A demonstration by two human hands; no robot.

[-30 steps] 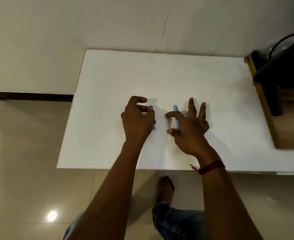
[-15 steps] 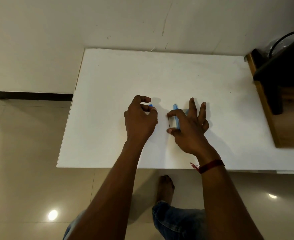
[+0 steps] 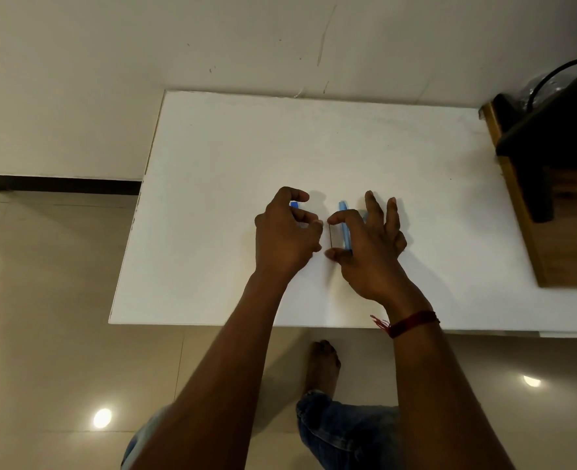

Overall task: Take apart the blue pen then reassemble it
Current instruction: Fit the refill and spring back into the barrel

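A: We have the pen apart on the white table [image 3: 212, 147]: our left hand [image 3: 285, 239] curls loosely over the dark blue piece [image 3: 294, 204], grip hidden.

B: Our right hand [image 3: 365, 252] pinches a thin rod [image 3: 330, 236] beside the light blue barrel [image 3: 345, 225]. Reassembly remains. The left has edged closer.

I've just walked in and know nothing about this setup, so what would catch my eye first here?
Two bare hands meet at the middle of a white table: the left hand curls around a small blue pen piece, and the right hand pinches a thin dark part beside the light blue pen barrel. A red thread bracelet circles the right wrist, and dark wooden furniture stands at the table's right end.
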